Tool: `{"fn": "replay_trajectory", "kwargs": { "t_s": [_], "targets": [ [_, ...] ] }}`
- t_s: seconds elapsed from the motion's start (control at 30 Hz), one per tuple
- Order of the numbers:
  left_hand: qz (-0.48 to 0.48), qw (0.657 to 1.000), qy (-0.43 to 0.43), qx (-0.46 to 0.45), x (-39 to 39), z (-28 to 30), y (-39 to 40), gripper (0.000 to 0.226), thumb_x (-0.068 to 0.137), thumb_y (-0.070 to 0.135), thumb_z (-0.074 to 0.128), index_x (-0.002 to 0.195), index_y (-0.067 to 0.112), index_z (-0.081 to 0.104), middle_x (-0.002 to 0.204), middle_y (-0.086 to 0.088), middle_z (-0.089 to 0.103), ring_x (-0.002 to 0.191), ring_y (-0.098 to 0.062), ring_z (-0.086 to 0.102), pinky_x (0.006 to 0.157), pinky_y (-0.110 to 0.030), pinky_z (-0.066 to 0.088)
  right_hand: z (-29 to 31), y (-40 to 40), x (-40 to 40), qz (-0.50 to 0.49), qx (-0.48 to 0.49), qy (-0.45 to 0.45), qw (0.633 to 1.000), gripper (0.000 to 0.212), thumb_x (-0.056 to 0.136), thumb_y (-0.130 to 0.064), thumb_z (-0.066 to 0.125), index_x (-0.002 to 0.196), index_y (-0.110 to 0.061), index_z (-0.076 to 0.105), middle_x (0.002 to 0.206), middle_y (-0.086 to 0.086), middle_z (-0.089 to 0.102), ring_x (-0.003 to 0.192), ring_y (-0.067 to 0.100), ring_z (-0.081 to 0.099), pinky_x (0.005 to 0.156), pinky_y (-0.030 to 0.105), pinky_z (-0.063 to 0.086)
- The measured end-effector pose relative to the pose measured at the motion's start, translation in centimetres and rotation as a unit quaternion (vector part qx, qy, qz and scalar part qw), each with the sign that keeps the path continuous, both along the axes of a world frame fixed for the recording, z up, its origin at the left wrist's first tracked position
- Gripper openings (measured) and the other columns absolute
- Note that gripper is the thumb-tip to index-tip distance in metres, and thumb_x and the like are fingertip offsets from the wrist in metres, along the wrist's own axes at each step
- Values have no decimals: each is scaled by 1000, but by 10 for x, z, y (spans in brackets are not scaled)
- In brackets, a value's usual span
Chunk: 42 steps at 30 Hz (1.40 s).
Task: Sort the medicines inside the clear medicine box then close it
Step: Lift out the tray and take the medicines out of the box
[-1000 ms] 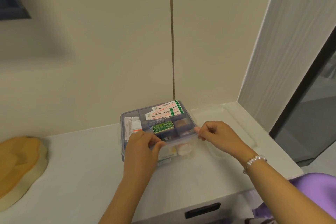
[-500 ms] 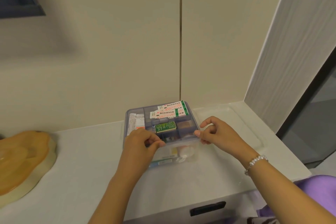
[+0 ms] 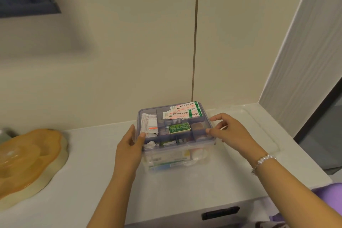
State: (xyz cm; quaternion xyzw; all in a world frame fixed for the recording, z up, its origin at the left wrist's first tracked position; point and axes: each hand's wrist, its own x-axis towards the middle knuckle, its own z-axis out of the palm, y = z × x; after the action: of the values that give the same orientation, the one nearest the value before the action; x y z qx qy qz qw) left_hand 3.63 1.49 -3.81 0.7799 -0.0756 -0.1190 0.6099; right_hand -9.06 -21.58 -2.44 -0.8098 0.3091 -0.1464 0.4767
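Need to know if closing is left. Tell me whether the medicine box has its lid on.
Lid off: the box shows its divided tray and green packet uncovered; a clear lid lies right of it.

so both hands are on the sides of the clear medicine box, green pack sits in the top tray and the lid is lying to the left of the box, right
Not quite. The clear lid lies to the right of the clear medicine box, not the left; the head view shows it there on the counter. An orange dish lies left. The left hand and right hand are at the box's sides, green pack in the top tray.
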Motion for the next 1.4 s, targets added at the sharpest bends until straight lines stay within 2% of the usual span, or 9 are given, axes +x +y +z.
{"fn": "replay_trajectory", "kwargs": {
  "t_s": [0.23, 0.43, 0.6, 0.73, 0.87, 0.97, 1.03, 1.23, 1.4],
  "targets": [
    [10, 998, -60, 18, -1, -8, -8, 36, 96, 29, 41, 131, 30, 48, 106, 16, 53, 86, -5, 55, 69, -17, 44, -3, 6, 1, -9, -93, -7, 996, 42, 82, -31, 66, 123, -28, 58, 104, -5, 48, 84, 10, 50, 57, 7, 33],
    [16, 999, -46, 16, -1, -5, -11, 29, 96, 27, 41, 96, 55, 48, 91, 24, 56, 79, 5, 55, 58, -12, 41, -6, 14, 3, -51, -11, -66, 996, 39, 81, -19, 67, 119, -22, 61, 109, -1, 48, 97, 14, 46, 51, -3, 38],
    [34, 998, 1, -44, -2, -4, -14, 27, 95, 25, 43, 107, 47, 54, 95, 20, 61, 81, 0, 59, 54, -11, 46, -7, 19, 4, -78, 105, -111, 985, 32, 84, -19, 61, 115, -27, 63, 116, -4, 52, 100, 11, 48, 45, 12, 44],
    [46, 990, 51, -120, -3, 3, -16, 35, 94, 19, 47, 83, 51, 57, 80, 31, 61, 67, 12, 63, 43, -7, 45, -6, 22, 6, -94, 157, -161, 970, 32, 84, -18, 61, 116, -24, 63, 118, 0, 61, 110, 19, 54, 60, 18, 46],
    [49, 980, 90, -172, -1, 2, -15, 32, 93, 20, 49, 122, 31, 57, 124, 7, 59, 92, -5, 63, 53, -14, 52, -3, 23, 6, -93, 140, -181, 969, 27, 84, -18, 63, 110, -24, 66, 104, -7, 68, 95, 6, 62, 52, 10, 49],
    [54, 979, 89, -178, -1, 5, -14, 40, 92, 21, 51, 131, 26, 49, 142, 4, 46, 117, -18, 55, 85, -33, 55, -5, 25, 5, -91, 112, -171, 975, 33, 84, -14, 63, 116, -21, 64, 108, -4, 68, 94, 6, 62, 69, 14, 51],
    [51, 980, 76, -179, -2, 8, -15, 41, 91, 22, 52, 132, 27, 49, 143, 5, 45, 121, -18, 52, 98, -40, 48, -4, 26, 5, -94, 114, -180, 973, 40, 85, -14, 62, 124, -22, 57, 105, -9, 66, 91, 3, 61, 61, 8, 50],
    [54, 989, -12, -136, -6, 20, -19, 39, 91, 24, 54, 130, 28, 51, 124, 11, 58, 102, -6, 58, 92, -31, 49, 5, 30, -2, -87, 145, -209, 963, 44, 87, -19, 59, 130, -24, 51, 97, -22, 59, 74, -13, 62, 48, 5, 46],
    [49, 991, -35, -122, -12, 26, -23, 41, 91, 26, 53, 132, 26, 49, 126, 11, 57, 103, -4, 59, 82, -22, 54, 17, 23, -17, -71, 122, -184, 973, 32, 89, -31, 55, 120, -30, 62, 103, -17, 67, 86, 4, 61, 52, 11, 52]
  ]
}}
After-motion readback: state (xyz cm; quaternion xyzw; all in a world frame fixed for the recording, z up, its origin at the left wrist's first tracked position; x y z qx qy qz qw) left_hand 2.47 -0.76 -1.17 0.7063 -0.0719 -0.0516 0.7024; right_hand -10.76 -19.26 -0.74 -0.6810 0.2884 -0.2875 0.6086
